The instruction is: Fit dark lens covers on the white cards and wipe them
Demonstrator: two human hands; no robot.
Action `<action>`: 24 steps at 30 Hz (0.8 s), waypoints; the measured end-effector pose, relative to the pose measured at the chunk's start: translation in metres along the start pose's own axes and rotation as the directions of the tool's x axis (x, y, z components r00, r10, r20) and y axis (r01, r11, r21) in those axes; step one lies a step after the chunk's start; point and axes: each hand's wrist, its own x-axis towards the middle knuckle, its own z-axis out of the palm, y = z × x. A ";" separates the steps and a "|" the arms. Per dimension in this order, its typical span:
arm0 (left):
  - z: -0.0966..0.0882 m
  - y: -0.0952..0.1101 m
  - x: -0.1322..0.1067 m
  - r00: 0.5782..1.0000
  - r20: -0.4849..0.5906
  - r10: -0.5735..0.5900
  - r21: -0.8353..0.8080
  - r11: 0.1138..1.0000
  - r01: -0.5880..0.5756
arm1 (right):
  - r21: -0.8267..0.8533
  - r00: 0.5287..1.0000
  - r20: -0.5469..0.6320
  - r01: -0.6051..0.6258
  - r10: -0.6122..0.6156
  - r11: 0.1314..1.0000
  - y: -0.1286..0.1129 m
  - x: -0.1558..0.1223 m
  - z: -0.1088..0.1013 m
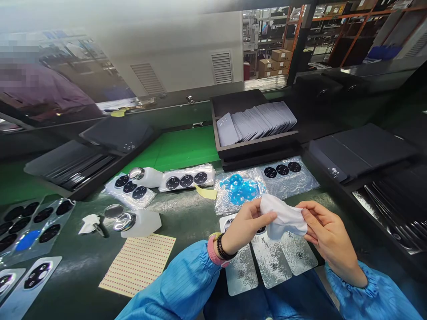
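Both my hands hold a small white cloth (284,218) above the near edge of the bench. My left hand (246,226) pinches its left end with thumb and fingers closed. The fingers of my right hand (328,238) curl around its right end. Directly beneath lie three silvery phone back covers (271,262) side by side, the leftmost with a dark camera ring partly hidden by my left hand. Just beyond the cloth sits a clear bag of blue rings (238,189).
A black tray of grey covers (256,122) stands at the back centre. Bags of black camera rings (187,179) (283,170), two squat bottles with metal caps (135,221) (147,175), a sticker sheet (138,263) and dark stacked trays (360,153) surround the spot. Another person (40,91) stands far left.
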 end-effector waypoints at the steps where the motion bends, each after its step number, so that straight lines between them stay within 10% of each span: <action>1: 0.001 0.001 -0.001 1.000 -0.018 0.023 -0.015 1.000 -0.023 | 0.005 1.000 -0.019 0.017 -0.017 1.000 -0.001 0.000 0.000; 24: 0.019 0.002 -0.023 0.980 -0.141 0.139 -0.011 0.990 -0.142 | -0.158 0.907 -0.283 0.278 -0.313 0.948 0.021 0.001 0.030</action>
